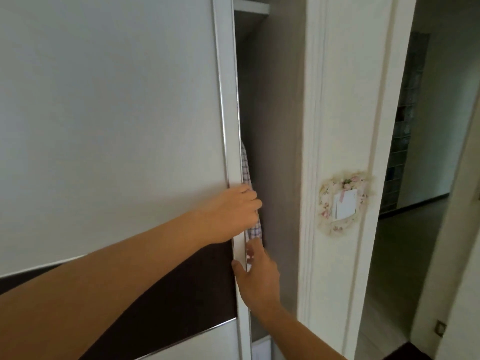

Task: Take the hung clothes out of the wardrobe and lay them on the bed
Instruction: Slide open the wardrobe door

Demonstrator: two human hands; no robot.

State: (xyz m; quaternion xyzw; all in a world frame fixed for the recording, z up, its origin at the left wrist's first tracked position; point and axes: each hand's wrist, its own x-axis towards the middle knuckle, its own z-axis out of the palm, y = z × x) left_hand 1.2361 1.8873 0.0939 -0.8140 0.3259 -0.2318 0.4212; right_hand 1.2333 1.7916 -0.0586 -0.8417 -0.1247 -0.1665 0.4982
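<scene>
A white sliding wardrobe door (111,120) with a dark band low down covers most of the wardrobe, leaving a narrow gap at its right edge. My left hand (233,211) grips the door's edge, fingers curled round it into the gap. Just below, my right hand (255,274) grips the same edge, thumb on the front and fingers behind. In the gap, a checked shirt (246,165) hangs right behind the door edge; only a thin strip of it shows. The rest of the clothes are hidden behind the door.
A shelf (252,7) sits at the top of the open gap, and a pale box (261,349) at its bottom. A cream door frame (337,126) with a floral light switch cover (344,203) stands right of the wardrobe. Beyond is a dim hallway (410,229).
</scene>
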